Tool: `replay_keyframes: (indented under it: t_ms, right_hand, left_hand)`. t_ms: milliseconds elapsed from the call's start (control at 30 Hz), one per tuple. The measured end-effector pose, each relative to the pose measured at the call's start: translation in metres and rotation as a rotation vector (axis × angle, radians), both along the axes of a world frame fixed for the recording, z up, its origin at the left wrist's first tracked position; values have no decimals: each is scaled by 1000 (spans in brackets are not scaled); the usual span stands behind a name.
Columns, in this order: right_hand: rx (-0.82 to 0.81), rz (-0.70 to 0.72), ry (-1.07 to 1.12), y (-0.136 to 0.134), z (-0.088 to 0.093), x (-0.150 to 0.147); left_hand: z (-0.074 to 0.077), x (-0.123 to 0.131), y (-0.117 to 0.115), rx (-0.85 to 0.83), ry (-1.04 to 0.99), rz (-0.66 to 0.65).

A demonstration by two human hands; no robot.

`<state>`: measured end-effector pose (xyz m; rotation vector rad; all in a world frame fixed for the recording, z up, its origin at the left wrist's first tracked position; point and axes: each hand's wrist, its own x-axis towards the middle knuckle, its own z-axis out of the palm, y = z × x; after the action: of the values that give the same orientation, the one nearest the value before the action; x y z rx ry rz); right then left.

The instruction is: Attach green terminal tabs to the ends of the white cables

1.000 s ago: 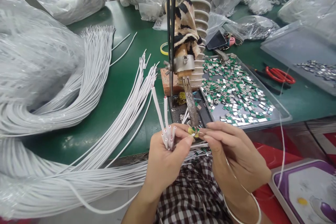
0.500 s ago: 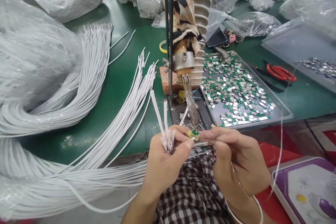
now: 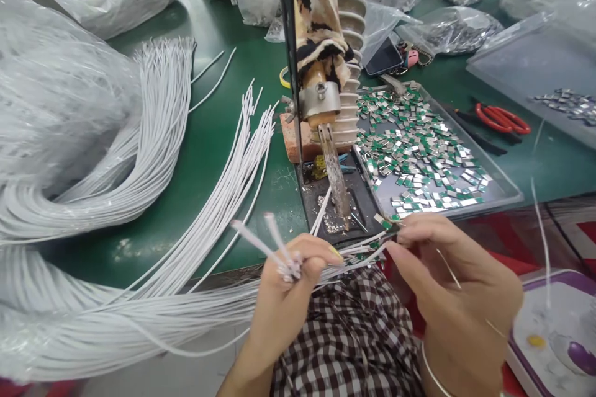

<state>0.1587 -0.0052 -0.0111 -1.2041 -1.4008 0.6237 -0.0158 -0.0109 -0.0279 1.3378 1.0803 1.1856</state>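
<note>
My left hand is closed round a small bunch of white cables, whose ends stick up and to the left between the fingers. My right hand pinches a thin solder wire and touches a cable end fitted with a small green circuit board. Both hands are at the table's near edge, just below the tip of the fixed soldering iron. More finished cable ends lie across my lap between the hands.
A metal tray of several small green boards lies to the right of the iron. Big bundles of white cable cover the green table on the left. Red-handled cutters, a phone and plastic bags lie behind.
Both hands have dropped away from the iron's tip. The left hand tilted its cable bunch to the left, and the right hand moved right and down with the solder wire.
</note>
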Motion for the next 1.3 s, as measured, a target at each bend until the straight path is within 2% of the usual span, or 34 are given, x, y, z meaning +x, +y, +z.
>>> replay_keyframes:
  t_ms: [100,167,333,433,733,867,933,1000,1067,1100,1133,1200,1300]
  right_hand:
    - [85,211,-182,-1,10,-3]
    - [77,322,-210,-2,15,-7]
    - [43,269,-101,-5,13,-10]
    - [25,311,-49,-6,10,-8]
    - [-222,397,80,-4,9,-3]
    - [-364,377,-28,-4,14,-3]
    - [-359,394,-94,0,16,2]
    - [-255,253,-234,11,15,12]
    - [-153,-47,-510,26,10,27]
    - [-160,-174,-692,35,6,35]
    - [-234,-232,-850,44,3,42]
    - [-313,-255,-986,59,-4,54]
    - [-314,-251,-985,72,-9,61]
  left_hand:
    - [3,6,-1,-19,113,-187]
    - [6,9,-3,-34,153,-200]
    - [7,9,-10,71,59,2]
    - [8,7,-10,94,81,20]
    - [3,10,-3,138,74,47]
    - [0,8,-1,187,79,47]
    - [-3,6,-1,180,60,40]
    - [-5,4,-1,136,35,40]
    - [-7,3,-2,82,-6,29]
    - [-8,3,-2,60,-28,16]
    - [-9,3,-2,47,-44,2]
    - [-10,4,-1,32,-54,-14]
    - [-10,6,0,17,-49,0]
